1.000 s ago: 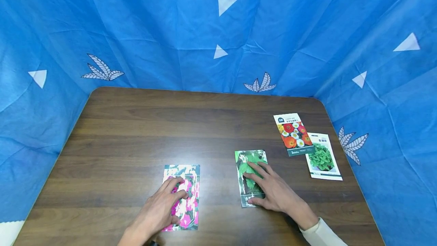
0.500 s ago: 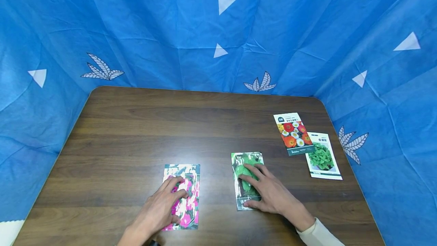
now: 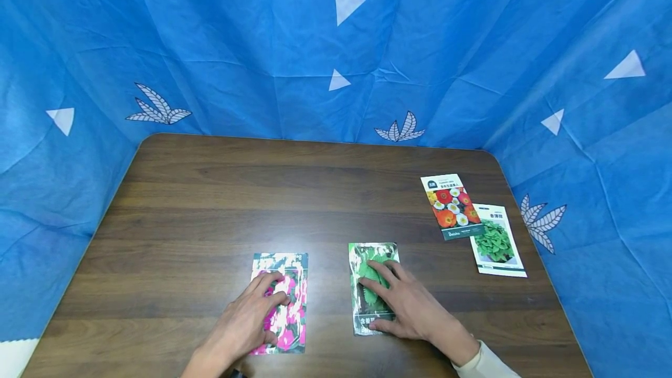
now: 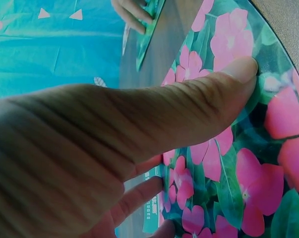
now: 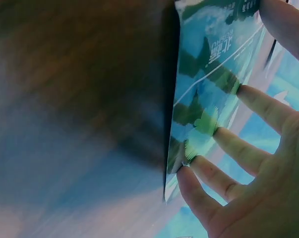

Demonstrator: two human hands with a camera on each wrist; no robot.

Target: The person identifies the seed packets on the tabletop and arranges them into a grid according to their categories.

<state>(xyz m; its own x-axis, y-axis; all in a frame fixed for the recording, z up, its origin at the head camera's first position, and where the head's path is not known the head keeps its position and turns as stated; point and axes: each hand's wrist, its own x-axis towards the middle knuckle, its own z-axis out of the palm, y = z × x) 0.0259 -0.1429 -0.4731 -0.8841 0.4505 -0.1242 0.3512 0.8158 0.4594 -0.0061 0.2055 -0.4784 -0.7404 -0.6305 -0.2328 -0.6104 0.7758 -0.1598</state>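
A glossy seed packet with pink flowers (image 3: pixel 296 308) lies flat at the table's front, left of centre. My left hand (image 3: pixel 244 317) rests on it with fingers spread; in the left wrist view the thumb (image 4: pixel 242 70) touches its printed face. To the right lies a green leafy seed packet (image 3: pixel 359 308) with white lettering on its dark lower band. My right hand (image 3: pixel 412 308) presses on it with spread fingertips, covering its right side. The right wrist view has these fingertips (image 5: pixel 221 133) touching the packet's surface (image 5: pixel 199 84).
Two more seed packets lie at the table's right: one with orange, red and white flowers (image 3: pixel 446 206) overlaps the corner of a white one with a leafy plant (image 3: pixel 493 244). A blue patterned curtain (image 3: pixel 236 45) borders the brown wooden table (image 3: pixel 220 191) at back and sides.
My right hand has slid the green leafy seed packet left and slightly toward the front edge, nearer the pink-flower packet. The left hand and the other packets have stayed put.
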